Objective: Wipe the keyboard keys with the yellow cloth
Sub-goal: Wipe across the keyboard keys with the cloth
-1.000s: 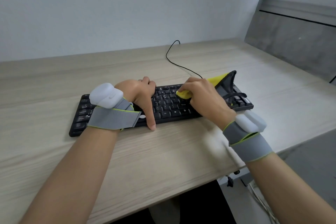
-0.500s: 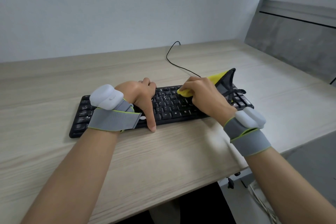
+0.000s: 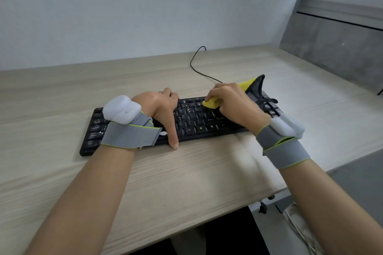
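Observation:
A black keyboard (image 3: pixel 192 119) lies across the wooden desk (image 3: pixel 186 172). My right hand (image 3: pixel 234 103) is closed around the yellow cloth (image 3: pixel 210 103) and presses a bunched corner onto the upper rows of keys, right of the middle. The cloth's other end, yellow with a dark grey edge, sticks up behind my knuckles. My left hand (image 3: pixel 160 108) grips the keyboard's left half, fingers over the back edge and thumb on the front edge. Both wrists wear grey straps with white devices.
The keyboard's black cable (image 3: pixel 194 66) runs back toward the white wall. A grey panel (image 3: pixel 335 47) stands at the right end of the desk. The desk's front edge is close to my body, with cables hanging below on the right.
My right hand has slid the cloth a little away from me, from the middle rows to the upper rows of keys. My left hand has stayed in place.

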Demonstrator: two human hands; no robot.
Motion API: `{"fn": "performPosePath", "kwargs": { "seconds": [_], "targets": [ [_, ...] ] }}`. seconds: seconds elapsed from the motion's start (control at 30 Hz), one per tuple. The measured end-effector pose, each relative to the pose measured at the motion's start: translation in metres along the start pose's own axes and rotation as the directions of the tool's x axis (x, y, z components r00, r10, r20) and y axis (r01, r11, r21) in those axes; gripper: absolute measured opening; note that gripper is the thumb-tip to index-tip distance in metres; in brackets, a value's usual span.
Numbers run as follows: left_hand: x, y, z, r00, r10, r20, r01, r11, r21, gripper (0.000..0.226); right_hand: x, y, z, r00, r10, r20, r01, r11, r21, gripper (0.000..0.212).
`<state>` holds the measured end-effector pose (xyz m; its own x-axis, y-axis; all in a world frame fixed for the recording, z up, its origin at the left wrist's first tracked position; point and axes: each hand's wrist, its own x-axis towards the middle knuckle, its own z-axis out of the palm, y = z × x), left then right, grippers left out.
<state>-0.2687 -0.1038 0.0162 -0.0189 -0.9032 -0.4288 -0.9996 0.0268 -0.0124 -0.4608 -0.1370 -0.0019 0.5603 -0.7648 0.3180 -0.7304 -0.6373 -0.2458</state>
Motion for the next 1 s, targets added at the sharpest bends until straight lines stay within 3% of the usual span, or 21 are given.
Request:
{"fn": "performPosePath", "kwargs": {
  "seconds": [0.17, 0.43, 0.6, 0.87, 1.0],
  "targets": [
    [0.000, 0.002, -0.002, 1.000, -0.008, 0.016, 0.008, 1.000, -0.003, 0.143, 0.004, 0.004, -0.001, 0.994, 0.073, -0.076, -0.076, 0.996, -0.043, 0.047],
    [0.000, 0.000, -0.001, 1.000, -0.005, 0.009, 0.005, 1.000, -0.012, 0.140, -0.006, -0.008, 0.002, 0.997, -0.071, -0.003, 0.071, 0.995, 0.074, 0.051],
    [-0.001, 0.000, -0.001, 1.000, -0.004, -0.002, 0.004, 1.000, -0.012, 0.138, 0.001, -0.004, 0.001, 0.998, 0.029, -0.055, -0.030, 0.999, -0.014, 0.047],
    [-0.001, -0.001, 0.000, 1.000, -0.004, 0.012, 0.004, 1.000, -0.003, 0.141, -0.002, -0.011, 0.003, 0.999, -0.039, 0.018, 0.038, 0.998, 0.042, 0.051],
    [-0.001, 0.000, -0.001, 1.000, -0.002, 0.007, 0.002, 1.000, -0.007, 0.144, 0.005, -0.002, 0.001, 0.998, 0.039, -0.043, -0.040, 0.999, -0.037, 0.047]
  ]
}}
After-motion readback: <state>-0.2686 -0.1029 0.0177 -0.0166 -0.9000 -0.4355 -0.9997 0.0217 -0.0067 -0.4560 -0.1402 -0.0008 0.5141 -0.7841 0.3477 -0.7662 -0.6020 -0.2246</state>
